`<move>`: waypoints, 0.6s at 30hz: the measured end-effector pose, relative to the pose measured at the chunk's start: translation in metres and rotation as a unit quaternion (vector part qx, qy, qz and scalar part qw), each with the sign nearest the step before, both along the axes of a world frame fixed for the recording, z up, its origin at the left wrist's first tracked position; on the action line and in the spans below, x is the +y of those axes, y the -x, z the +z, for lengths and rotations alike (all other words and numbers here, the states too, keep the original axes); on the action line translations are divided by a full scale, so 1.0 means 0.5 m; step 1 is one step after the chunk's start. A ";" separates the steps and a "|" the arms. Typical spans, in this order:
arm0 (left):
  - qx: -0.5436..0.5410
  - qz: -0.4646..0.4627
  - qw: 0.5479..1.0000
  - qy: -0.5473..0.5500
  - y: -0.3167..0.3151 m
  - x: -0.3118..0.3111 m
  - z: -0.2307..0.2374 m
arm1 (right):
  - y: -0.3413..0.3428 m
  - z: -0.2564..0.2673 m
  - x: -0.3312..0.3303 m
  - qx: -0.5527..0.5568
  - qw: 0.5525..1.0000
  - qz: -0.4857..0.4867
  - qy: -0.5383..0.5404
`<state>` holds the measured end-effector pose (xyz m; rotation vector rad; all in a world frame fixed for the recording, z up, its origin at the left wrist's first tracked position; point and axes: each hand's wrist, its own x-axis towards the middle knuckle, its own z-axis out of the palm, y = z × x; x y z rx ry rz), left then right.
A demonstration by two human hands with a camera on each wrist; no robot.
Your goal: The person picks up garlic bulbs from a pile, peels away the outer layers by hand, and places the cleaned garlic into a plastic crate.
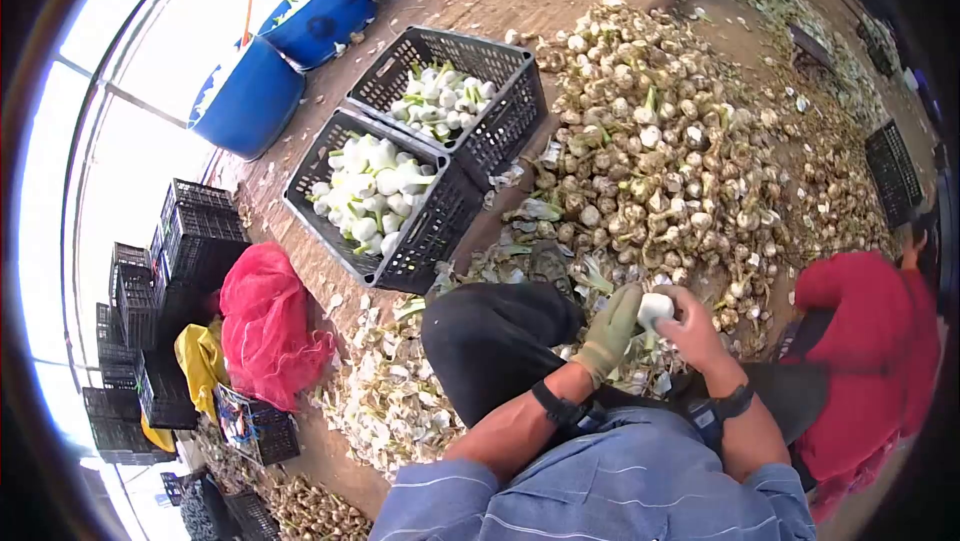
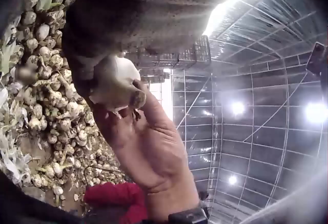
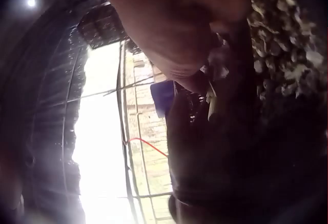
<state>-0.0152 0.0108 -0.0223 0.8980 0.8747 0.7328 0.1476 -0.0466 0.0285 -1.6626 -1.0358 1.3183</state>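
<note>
In the head view a peeled white garlic bulb (image 1: 656, 310) sits between my two hands in front of my lap. My left hand (image 1: 612, 329), in a stained pale work glove, grips it from the left. My bare right hand (image 1: 692, 326) holds it on the other side with thumb and fingers. The left wrist view shows the bulb (image 2: 117, 80) up close, with a brownish root end by the right hand's (image 2: 154, 149) fingertips. Dark in the right wrist view, the right hand (image 3: 174, 29) hides most of the bulb.
A large heap of unpeeled garlic (image 1: 660, 161) lies ahead. Two black crates (image 1: 425, 226) of cleaned bulbs stand front left, with blue tubs (image 1: 250, 101) beyond. Garlic skins (image 1: 390, 391) litter the floor beside my leg. A person in red (image 1: 865, 361) sits close on the right.
</note>
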 end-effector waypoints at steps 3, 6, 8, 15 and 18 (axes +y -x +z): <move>0.037 0.085 0.996 -0.001 0.036 0.027 -0.004 | -0.017 -0.024 0.049 0.353 0.917 -0.164 0.083; -0.092 0.218 0.955 0.181 0.048 0.047 -0.030 | 0.032 -0.032 0.140 0.372 0.905 -0.183 0.093; -0.213 0.219 0.911 0.278 0.067 0.056 -0.010 | 0.111 0.022 0.230 0.454 0.890 -0.045 -0.009; -0.100 0.223 0.925 0.290 0.051 0.067 -0.022 | 0.145 0.106 0.302 0.344 0.920 0.180 -0.046; -0.007 0.238 0.932 0.272 0.022 0.069 0.061 | -0.011 -0.022 0.201 0.377 0.920 0.104 0.035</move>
